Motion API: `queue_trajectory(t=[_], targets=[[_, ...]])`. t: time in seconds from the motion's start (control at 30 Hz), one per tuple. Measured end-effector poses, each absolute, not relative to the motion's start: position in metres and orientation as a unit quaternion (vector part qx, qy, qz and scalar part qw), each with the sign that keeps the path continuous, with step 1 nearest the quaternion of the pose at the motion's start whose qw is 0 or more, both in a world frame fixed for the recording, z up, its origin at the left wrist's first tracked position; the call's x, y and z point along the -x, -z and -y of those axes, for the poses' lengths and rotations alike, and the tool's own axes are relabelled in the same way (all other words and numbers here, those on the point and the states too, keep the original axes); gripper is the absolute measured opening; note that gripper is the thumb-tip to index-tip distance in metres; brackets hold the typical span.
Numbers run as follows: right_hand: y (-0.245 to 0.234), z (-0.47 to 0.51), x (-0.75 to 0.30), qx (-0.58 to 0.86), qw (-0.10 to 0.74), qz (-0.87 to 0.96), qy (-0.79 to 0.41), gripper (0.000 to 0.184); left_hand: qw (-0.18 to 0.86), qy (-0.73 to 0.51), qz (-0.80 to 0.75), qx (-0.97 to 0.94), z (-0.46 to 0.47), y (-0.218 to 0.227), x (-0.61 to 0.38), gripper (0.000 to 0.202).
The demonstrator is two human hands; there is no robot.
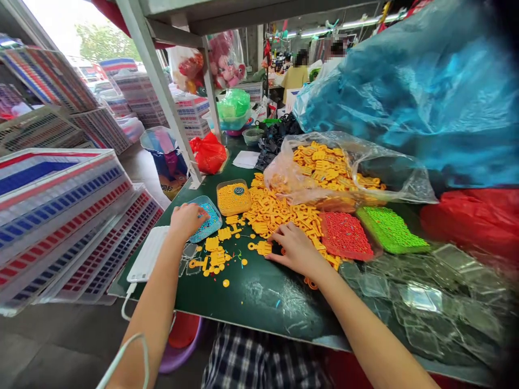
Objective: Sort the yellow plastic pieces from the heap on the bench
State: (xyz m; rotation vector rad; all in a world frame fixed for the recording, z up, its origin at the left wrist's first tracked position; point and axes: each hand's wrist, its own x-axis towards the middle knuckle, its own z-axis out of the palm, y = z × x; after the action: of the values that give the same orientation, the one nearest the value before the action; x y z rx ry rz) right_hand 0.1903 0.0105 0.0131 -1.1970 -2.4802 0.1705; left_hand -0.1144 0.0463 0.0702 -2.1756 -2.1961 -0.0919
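Note:
My left hand [187,220] reaches over a blue tub of small blue beads [210,220], its fingers bent down at the beads. Whatever lies between those fingertips is hidden. My right hand [295,249] rests low on the table, thumb and fingertips on either side of the end of a flat yellow plastic piece with a ring [260,248]. Close by, more yellow pieces and small yellow discs [226,283] lie scattered. Behind them stands a tub of yellow beads [231,201], beside a large heap of yellow plastic pieces [279,216].
Red beads [347,235] and green beads [393,229] fill trays on the right, near clear plastic cases [421,297]. A plastic bag of yellow pieces [324,167] lies behind. A white power bank [150,254] with a cable sits left. Striped crates [60,210] stand beside the table.

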Motion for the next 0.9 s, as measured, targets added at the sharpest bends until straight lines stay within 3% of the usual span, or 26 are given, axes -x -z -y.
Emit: queue_trajectory(t=[0.17,0.27,0.43,0.9], targets=[[-0.014,-0.011,-0.192,0.432,0.196,0.878,-0.059,0.032,-0.026,0.155,0.562,0.812,-0.032,-0.073,0.057,0.030],[-0.014,-0.012,-0.191,0.448,0.178,0.873,-0.070,0.031,-0.070,0.139,0.488,0.859,-0.026,-0.057,0.018,0.031],[-0.015,-0.014,-0.191,0.477,0.168,0.859,-0.080,0.034,-0.091,0.083,0.474,0.872,-0.025,-0.032,-0.008,0.028],[-0.015,-0.015,-0.189,0.526,0.170,0.824,-0.127,0.029,-0.099,0.091,0.469,0.873,-0.022,-0.017,-0.003,0.029]])
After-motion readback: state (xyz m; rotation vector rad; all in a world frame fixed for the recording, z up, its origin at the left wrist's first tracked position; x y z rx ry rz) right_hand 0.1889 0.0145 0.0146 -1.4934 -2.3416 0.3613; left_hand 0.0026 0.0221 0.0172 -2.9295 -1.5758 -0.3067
